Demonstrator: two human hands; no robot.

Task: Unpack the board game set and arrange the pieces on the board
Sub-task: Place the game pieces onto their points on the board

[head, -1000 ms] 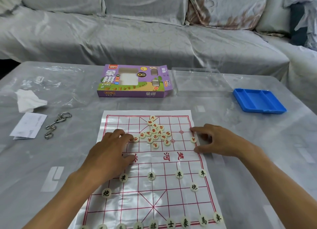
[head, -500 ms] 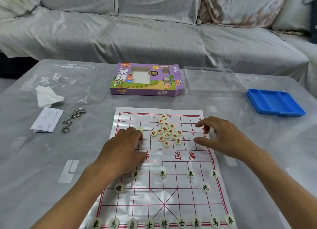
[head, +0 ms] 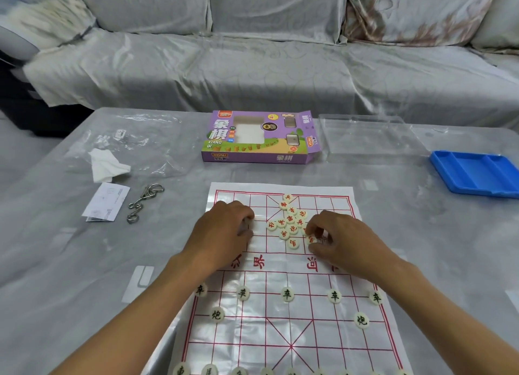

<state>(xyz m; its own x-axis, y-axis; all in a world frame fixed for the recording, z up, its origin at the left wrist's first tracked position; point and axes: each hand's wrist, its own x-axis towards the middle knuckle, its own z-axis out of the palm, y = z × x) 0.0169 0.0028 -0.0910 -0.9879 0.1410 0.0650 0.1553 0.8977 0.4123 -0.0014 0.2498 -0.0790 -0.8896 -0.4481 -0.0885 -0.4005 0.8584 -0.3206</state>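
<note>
The left hand (head: 224,231) rests on the far left part of the board (head: 280,313), fingers curled over something small that cannot be seen well. The right hand (head: 339,239) pinches a red piece (head: 311,238) at the edge of the red pile (head: 290,220), which lies heaped in the middle of the far half. On the near half, the black pieces (head: 287,293) already sit in neat rows. So about half the job looks done, and the red ones are left to set out. Behind the board lies the purple box (head: 258,137), open and empty, beside a clear lid (head: 365,134) and a blue tray (head: 474,172).
</note>
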